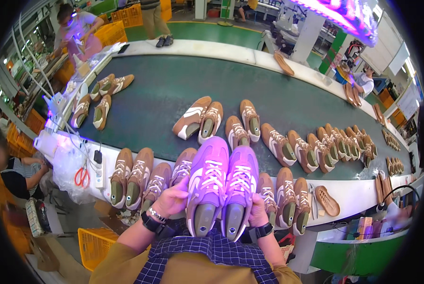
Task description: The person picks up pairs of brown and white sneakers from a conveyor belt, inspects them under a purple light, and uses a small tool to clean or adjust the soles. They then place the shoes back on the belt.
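Note:
A pair of brown sneakers with white laces and stripes is held up side by side in front of me, tinted purple by the light. My left hand (173, 198) is closed around the outer side of the left sneaker (211, 163). The right sneaker (241, 173) is gripped along its outer side by my right hand (258, 210). Both toes point away from me. Dark olive shoe lasts (205, 217) fill the two openings. Directly behind the pair stand more brown sneakers (138, 177) on the white near ledge (347, 189).
Pairs of similar sneakers (318, 151) line the dark green conveyor belt (150, 90). Red scissors (82, 177), a power strip (99, 173) and a loose shoe sole (327, 200) lie along the near ledge. A yellow crate (96, 246) stands lower left. Other people work around the belt.

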`<state>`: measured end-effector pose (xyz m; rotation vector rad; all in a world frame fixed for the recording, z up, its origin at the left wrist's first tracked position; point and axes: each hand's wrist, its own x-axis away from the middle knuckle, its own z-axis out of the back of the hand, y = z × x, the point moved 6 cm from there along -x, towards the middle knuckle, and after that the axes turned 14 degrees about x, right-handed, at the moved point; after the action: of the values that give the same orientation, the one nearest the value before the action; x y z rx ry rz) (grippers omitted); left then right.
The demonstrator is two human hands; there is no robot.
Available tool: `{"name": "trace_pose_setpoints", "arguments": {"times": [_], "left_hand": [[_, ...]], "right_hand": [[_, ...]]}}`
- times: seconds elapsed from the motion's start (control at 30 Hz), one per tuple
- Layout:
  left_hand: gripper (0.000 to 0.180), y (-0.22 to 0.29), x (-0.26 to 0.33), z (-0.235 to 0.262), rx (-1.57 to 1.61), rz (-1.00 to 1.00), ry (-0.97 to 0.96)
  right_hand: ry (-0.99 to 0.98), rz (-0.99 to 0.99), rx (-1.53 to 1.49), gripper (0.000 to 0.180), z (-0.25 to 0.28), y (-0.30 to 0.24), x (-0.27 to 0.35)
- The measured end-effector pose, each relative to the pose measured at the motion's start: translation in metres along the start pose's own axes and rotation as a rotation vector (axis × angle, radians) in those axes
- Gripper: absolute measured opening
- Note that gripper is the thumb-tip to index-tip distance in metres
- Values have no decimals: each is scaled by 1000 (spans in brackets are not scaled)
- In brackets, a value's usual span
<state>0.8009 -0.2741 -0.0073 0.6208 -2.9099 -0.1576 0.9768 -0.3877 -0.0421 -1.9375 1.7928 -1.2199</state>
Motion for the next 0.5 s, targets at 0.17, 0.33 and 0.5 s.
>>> {"name": "trace_pose_setpoints", "arguments": {"times": [0.17,0.33,0.5], "left_hand": [[84,-22,5,29,96,114,68],[78,-26,4,31,97,122,29],[77,-22,4,16,37,139,24]], "right_hand": [[-67,16,26,69,-7,-9,8],[-67,27,20,77,-11,-13,12],[-72,20,72,82,-15,-19,14]]}}
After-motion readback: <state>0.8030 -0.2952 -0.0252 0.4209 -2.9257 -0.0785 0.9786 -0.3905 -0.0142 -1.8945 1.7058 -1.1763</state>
